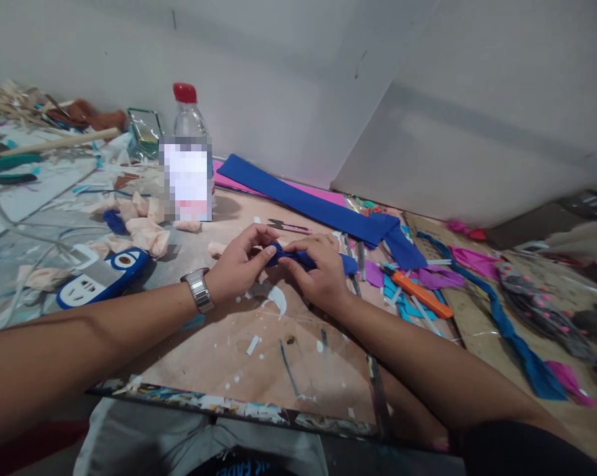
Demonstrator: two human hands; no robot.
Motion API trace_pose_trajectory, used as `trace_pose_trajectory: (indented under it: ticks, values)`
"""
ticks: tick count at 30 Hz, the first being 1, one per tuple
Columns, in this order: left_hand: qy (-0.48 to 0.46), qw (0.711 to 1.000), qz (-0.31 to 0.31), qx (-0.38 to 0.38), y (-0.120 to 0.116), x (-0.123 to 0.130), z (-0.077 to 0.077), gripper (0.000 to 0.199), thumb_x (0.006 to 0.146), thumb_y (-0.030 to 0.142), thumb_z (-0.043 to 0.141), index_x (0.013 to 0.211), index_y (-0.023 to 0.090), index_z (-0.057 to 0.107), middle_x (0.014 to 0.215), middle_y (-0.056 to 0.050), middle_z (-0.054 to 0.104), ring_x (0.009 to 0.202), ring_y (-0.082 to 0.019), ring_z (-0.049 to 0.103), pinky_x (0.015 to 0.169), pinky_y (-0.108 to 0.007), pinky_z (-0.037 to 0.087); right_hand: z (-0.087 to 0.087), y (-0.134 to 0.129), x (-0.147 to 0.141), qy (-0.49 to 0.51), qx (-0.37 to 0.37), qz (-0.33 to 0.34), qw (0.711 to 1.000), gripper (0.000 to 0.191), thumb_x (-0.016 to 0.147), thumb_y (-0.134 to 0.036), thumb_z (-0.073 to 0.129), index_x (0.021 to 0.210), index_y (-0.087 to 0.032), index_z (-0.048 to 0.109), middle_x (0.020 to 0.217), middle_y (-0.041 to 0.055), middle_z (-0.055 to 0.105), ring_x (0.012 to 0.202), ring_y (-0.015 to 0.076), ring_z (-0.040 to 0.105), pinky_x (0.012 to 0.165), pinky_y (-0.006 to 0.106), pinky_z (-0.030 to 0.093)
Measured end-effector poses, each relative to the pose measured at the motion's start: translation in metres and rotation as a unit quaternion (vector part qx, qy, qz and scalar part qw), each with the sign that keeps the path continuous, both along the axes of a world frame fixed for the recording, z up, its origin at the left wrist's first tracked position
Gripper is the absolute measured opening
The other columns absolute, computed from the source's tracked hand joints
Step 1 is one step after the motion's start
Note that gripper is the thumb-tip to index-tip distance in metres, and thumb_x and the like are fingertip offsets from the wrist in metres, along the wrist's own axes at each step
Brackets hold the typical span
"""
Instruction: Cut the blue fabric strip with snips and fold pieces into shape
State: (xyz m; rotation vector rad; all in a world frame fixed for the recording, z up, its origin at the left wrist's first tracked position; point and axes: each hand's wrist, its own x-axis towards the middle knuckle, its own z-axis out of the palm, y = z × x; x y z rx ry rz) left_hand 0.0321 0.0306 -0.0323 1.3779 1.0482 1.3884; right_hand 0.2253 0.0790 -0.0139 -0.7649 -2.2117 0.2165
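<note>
Both hands meet over the middle of the worktable (203,360). My left hand (241,264), with a metal watch on the wrist, pinches one end of a small strip of blue fabric (348,264). My right hand (320,268) is wrapped over the same strip, thumb and fingertips close to the left fingertips. Part of the strip sticks out to the right from under the right hand; the rest is mostly covered by the fingers. Just behind the hands lie small thread snips (291,227). A longer folded blue fabric band (298,201) stretches across pink material (335,196) farther back.
A red-capped bottle (188,165) stands at the back left. Left of the hands are a blue-and-white power strip (104,277) and crumpled peach scraps (147,235). An orange cutter (420,293) lies right, near a twisted teal strip (506,324). Green-handled pliers (10,165) are far left.
</note>
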Motion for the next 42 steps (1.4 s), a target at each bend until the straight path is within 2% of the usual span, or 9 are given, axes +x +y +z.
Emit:
trace_pose_trajectory:
  ticks: [5, 14, 21, 29, 39, 42]
  values:
    - [0.003, 1.0, -0.006, -0.011, -0.0003, -0.001, -0.0014, 0.017, 0.098, 0.035, 0.063, 0.108, 0.021, 0.064, 0.102, -0.005, 0.066, 0.076, -0.012, 0.058, 0.063, -0.022, 0.048, 0.0022, -0.001, 0.0, -0.007, 0.002, 0.003, 1.0, 0.015, 0.096, -0.042, 0.07, 0.098, -0.027, 0.071, 0.098, 0.0025, 0.08, 0.099, 0.0261, 0.069, 0.097, 0.048, 0.041]
    - [-0.027, 0.998, -0.019, -0.058, -0.0016, -0.0003, 0.0004, 0.023, 0.098, 0.042, 0.062, 0.109, 0.022, 0.061, 0.085, 0.001, 0.06, 0.052, -0.007, 0.049, 0.045, -0.02, 0.042, 0.0034, -0.0025, -0.0002, -0.004, 0.017, 0.007, 1.0, 0.014, 0.094, -0.034, 0.074, 0.104, -0.025, 0.07, 0.102, 0.0029, 0.08, 0.1, 0.0256, 0.069, 0.096, 0.046, 0.039]
    - [-0.024, 0.999, -0.018, -0.041, -0.0001, -0.0008, -0.0037, 0.023, 0.099, 0.041, 0.06, 0.109, 0.021, 0.061, 0.086, 0.001, 0.058, 0.054, -0.007, 0.05, 0.047, -0.02, 0.043, 0.0036, -0.0031, -0.0004, -0.015, 0.005, 0.001, 1.0, 0.008, 0.097, -0.033, 0.07, 0.095, -0.025, 0.07, 0.097, 0.0017, 0.08, 0.099, 0.025, 0.069, 0.096, 0.046, 0.039]
    - [-0.018, 0.998, -0.04, -0.034, -0.003, -0.0003, 0.0013, 0.019, 0.101, 0.038, 0.058, 0.109, 0.021, 0.06, 0.076, 0.003, 0.054, 0.05, -0.007, 0.044, 0.046, -0.019, 0.038, 0.0053, -0.005, -0.0007, 0.004, 0.007, 0.022, 1.0, 0.002, 0.095, -0.026, 0.066, 0.094, -0.025, 0.068, 0.093, 0.0012, 0.078, 0.095, 0.0239, 0.068, 0.096, 0.046, 0.039]
    - [0.034, 0.999, -0.014, 0.016, -0.0035, -0.0003, -0.0002, 0.024, 0.1, 0.041, 0.061, 0.107, 0.018, 0.067, 0.091, -0.004, 0.068, 0.065, -0.01, 0.054, 0.056, -0.022, 0.044, 0.0022, -0.002, -0.0006, 0.0, 0.014, 0.003, 1.0, 0.006, 0.095, -0.027, 0.063, 0.09, -0.024, 0.066, 0.09, 0.0027, 0.077, 0.094, 0.0242, 0.068, 0.094, 0.046, 0.04]
    - [0.058, 0.998, -0.005, 0.022, -0.0041, -0.0004, 0.0008, 0.024, 0.095, 0.039, 0.069, 0.107, 0.018, 0.07, 0.096, -0.005, 0.072, 0.072, -0.012, 0.061, 0.062, -0.024, 0.048, 0.001, -0.0007, -0.001, 0.003, 0.014, 0.0, 1.0, 0.006, 0.095, -0.027, 0.064, 0.09, -0.024, 0.066, 0.09, 0.0029, 0.076, 0.094, 0.0242, 0.068, 0.093, 0.045, 0.04]
